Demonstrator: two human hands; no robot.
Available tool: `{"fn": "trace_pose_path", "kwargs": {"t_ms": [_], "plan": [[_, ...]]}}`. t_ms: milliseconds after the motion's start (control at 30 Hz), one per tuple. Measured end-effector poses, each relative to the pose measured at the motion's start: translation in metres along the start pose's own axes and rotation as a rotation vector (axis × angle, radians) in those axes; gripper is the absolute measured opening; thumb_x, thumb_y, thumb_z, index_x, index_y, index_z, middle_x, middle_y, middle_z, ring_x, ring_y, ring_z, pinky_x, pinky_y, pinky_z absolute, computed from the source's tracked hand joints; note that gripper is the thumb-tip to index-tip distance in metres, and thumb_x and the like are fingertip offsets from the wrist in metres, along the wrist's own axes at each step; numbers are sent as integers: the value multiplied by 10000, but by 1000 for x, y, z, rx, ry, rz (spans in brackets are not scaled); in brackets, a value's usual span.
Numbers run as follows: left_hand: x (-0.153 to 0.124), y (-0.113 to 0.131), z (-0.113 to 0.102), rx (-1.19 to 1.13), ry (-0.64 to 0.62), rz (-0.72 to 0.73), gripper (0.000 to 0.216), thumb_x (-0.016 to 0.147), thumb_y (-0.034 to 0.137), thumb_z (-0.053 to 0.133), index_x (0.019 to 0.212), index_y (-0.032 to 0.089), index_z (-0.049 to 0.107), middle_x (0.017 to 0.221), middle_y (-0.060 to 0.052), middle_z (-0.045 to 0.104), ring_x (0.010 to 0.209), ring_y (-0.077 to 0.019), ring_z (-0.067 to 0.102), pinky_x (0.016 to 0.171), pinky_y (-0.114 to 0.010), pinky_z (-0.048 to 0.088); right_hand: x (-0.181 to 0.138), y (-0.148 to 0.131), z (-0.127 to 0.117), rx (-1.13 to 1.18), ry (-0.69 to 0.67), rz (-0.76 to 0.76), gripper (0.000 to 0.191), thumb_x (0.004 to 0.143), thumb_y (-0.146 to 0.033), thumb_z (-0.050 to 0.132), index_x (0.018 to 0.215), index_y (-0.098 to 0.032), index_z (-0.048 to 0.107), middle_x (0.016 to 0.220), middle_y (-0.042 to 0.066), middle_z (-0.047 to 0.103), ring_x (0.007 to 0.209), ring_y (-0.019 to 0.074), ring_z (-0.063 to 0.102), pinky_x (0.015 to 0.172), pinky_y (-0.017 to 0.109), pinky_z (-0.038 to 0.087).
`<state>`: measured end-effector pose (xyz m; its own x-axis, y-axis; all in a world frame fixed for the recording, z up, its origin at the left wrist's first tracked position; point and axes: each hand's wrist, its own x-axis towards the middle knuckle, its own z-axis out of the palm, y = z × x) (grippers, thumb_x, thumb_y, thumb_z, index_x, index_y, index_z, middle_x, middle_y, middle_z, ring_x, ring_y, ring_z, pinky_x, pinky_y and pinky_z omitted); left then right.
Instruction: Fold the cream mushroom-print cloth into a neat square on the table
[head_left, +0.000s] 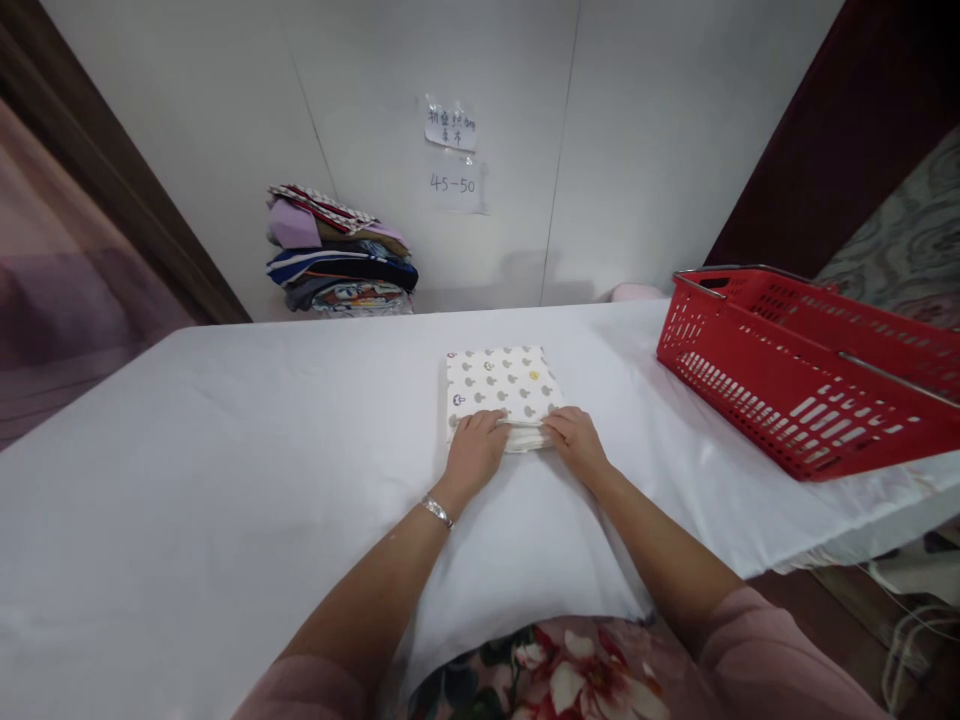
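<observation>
A folded white cloth (502, 380) with small grey tree-like prints lies on the white-covered table, its layered edge towards me. My left hand (478, 448) grips the near left corner, fingers on top of the fabric. At the near right corner, my right hand (577, 440) pinches the layers in the same way. Between the hands, the folded edges show stacked. Both thumbs are partly hidden by the cloth and fingers. A silver bracelet (437, 510) circles my left wrist.
A red plastic basket (750, 370) with metal handles stands on the table's right side. Behind the far edge rises a pile of folded fabrics (341, 255). Two paper signs (457, 187) are taped to the wall. White cloth covers the table (225, 480).
</observation>
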<state>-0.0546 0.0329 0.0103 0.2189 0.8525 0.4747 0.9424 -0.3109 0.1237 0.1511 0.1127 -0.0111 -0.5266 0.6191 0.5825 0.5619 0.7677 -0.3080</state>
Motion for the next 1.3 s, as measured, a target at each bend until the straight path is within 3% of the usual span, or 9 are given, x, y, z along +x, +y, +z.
{"fn": "trace_pose_path", "kwargs": {"t_ms": [133,267,467,667,967,1167,1300], "plan": [[2,0,2,10,-24,-2,169,878,226,499,926,223,662,1151,-73,605,1044,-240,518,844,-412,409,0,0,1,-15,-7,1,208,905,-237,474,975,-234,670,943,61,645,922,208,532,813,363,389],[3,1,5,38,-25,17,217,878,145,454,816,211,651,1126,-73,607,1041,-231,514,844,-409,405,0,-3,1,-18,-4,5,218,910,-240,465,979,-239,672,943,62,642,925,207,528,819,367,389],[2,4,6,3,50,17,229,861,67,415,872,194,606,1108,-80,597,1059,-217,505,900,-408,392,-2,-12,-4,-16,-23,-7,216,903,-216,461,998,-225,655,965,62,636,939,206,522,839,367,375],[1,6,7,-93,62,-42,209,890,112,382,859,192,573,1057,-77,605,1013,-205,523,905,-410,395,-3,-20,-5,-35,-77,-52,253,833,-211,544,1076,-220,611,1026,69,615,995,220,508,876,380,354],[2,7,5,-194,84,-79,165,905,141,375,839,199,515,995,-62,608,969,-192,533,892,-380,388,3,-25,-1,-78,-50,-7,226,880,-225,499,1092,-211,574,1054,78,612,1018,232,494,878,378,335],[1,6,6,-202,77,-87,148,904,147,391,832,197,510,999,-65,609,974,-192,533,900,-380,382,2,-21,1,-127,46,21,159,848,-148,468,975,-194,552,1029,85,611,992,233,497,854,366,337],[1,6,6,-196,69,-101,148,899,141,404,830,194,524,997,-57,614,967,-188,538,896,-374,381,2,-18,2,-146,41,3,131,829,-108,459,859,-204,542,925,65,621,911,221,505,822,348,334]]}}
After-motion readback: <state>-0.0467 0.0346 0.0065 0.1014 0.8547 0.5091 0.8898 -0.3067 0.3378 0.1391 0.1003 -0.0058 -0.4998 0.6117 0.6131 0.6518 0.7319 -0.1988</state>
